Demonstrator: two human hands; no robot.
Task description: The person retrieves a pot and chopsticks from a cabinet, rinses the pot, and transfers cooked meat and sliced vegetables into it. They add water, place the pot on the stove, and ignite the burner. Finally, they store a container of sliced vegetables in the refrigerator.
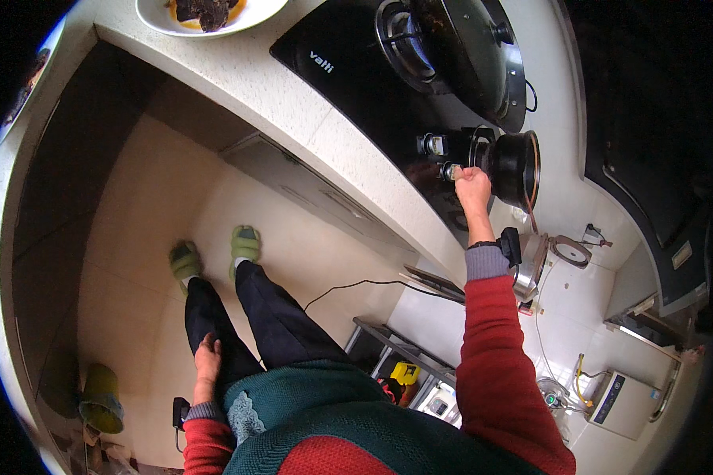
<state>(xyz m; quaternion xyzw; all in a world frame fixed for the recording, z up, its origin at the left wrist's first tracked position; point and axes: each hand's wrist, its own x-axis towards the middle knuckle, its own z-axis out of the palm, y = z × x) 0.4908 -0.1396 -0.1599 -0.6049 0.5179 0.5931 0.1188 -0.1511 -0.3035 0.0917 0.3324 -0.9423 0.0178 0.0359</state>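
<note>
My right hand (473,187) is on the gas cooktop (356,77), its fingers closed around the nearer of two silver control knobs (451,171). The other knob (432,144) sits just beyond it. Right behind my fingers stands a small black pot (514,169) on its burner. Farther along, a wok with a glass lid (481,56) covers part of another burner (405,44), where a bluish glow shows. My left hand (208,358) hangs beside my thigh, holding nothing, with its fingers loosely bent.
A white bowl of dark food pieces (205,15) rests on the speckled countertop (237,77). Past my right wrist are a steel appliance (532,261) and a wall socket with a plug (593,231). A black cable (356,285) hangs across the floor side. A bin (102,401) stands lower left.
</note>
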